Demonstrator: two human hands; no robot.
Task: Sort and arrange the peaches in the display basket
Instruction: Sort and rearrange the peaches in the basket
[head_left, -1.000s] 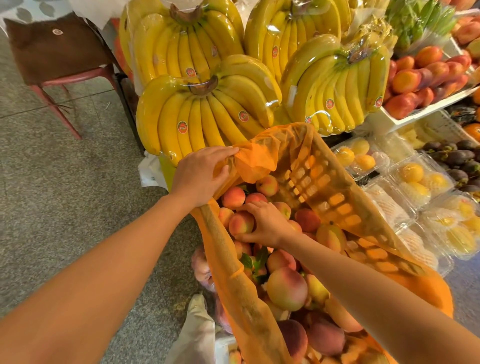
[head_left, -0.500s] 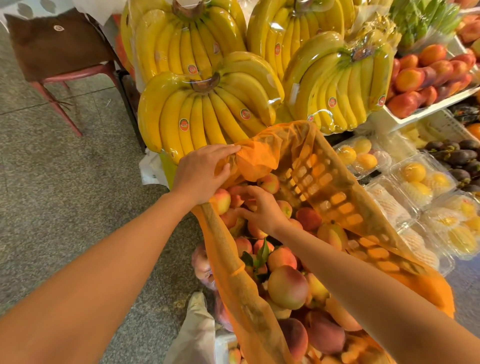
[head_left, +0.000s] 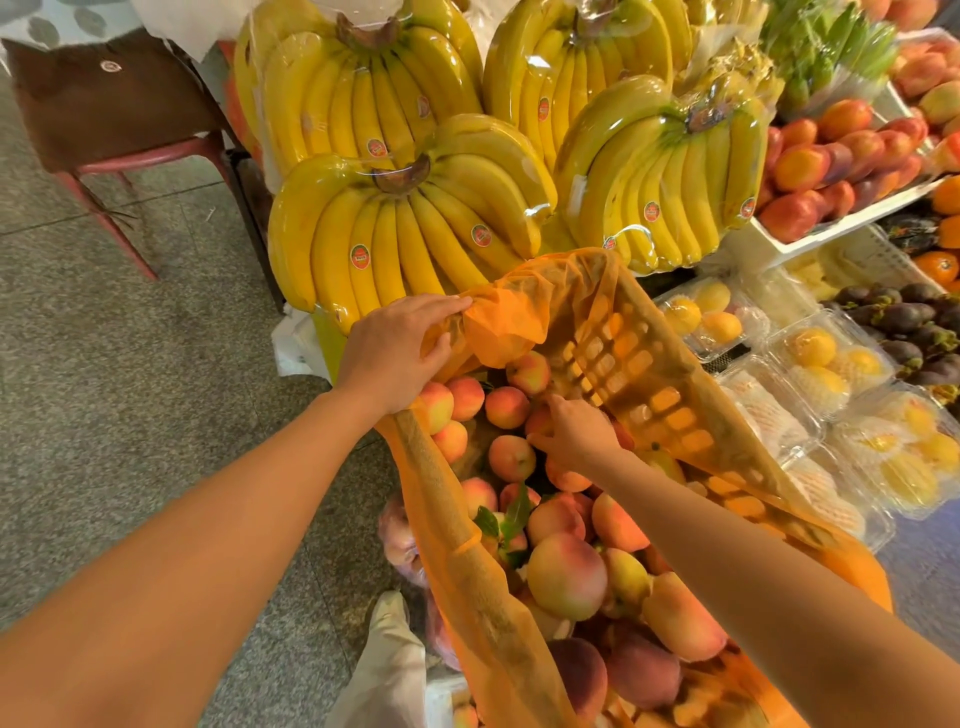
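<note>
A display basket (head_left: 654, 395) lined with sheer orange cloth (head_left: 524, 317) holds several pink-yellow peaches (head_left: 566, 574). My left hand (head_left: 389, 353) grips a bunched fold of the cloth at the basket's far left corner and holds it up. My right hand (head_left: 574, 434) reaches into the far end of the basket, fingers curled round a small peach (head_left: 540, 418) that it mostly hides. Loose small peaches (head_left: 506, 408) lie around it.
Wrapped banana bunches (head_left: 415, 228) stand just behind the basket. Clear boxes of yellow fruit (head_left: 810, 364) sit to the right, with red fruit in a white tray (head_left: 841, 156) beyond. A red-legged chair (head_left: 114, 104) stands far left on the stone floor.
My right hand has moved from the peaches at the basket's left side toward the far end. Small peaches it covered now lie bare at the left. My left hand keeps its hold on the cloth.
</note>
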